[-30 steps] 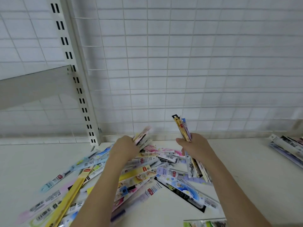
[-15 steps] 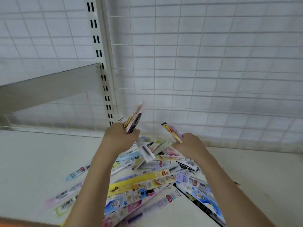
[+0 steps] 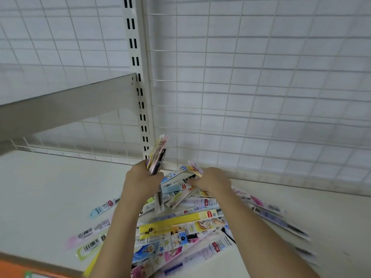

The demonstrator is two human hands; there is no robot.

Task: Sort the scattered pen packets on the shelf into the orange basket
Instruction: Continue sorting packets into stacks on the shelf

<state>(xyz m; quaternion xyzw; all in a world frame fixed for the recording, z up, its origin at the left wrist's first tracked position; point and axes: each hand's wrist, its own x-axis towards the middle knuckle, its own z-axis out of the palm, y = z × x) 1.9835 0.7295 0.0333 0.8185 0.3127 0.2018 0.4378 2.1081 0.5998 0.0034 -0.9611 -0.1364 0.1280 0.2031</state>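
Both hands are mid-gather: left hand [image 3: 140, 177] grips a raised bundle of packets [image 3: 157, 157], right hand [image 3: 210, 180] pinches another packet [image 3: 194, 168] off the pile [image 3: 180, 227] by the shelf [image 3: 50, 187] back edge; next, probably carry them to the orange basket [image 3: 12, 267] at its front-left corner.

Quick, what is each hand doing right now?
Left hand: closed around a bunch of pen packets, held upright.
Right hand: closed, pinching a few packets.

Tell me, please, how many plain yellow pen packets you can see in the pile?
2. One long yellow packet lies flat across the middle of the pile, between the two forearms. Another yellow packet pokes out at the bottom beside the left forearm. More may be buried underneath.
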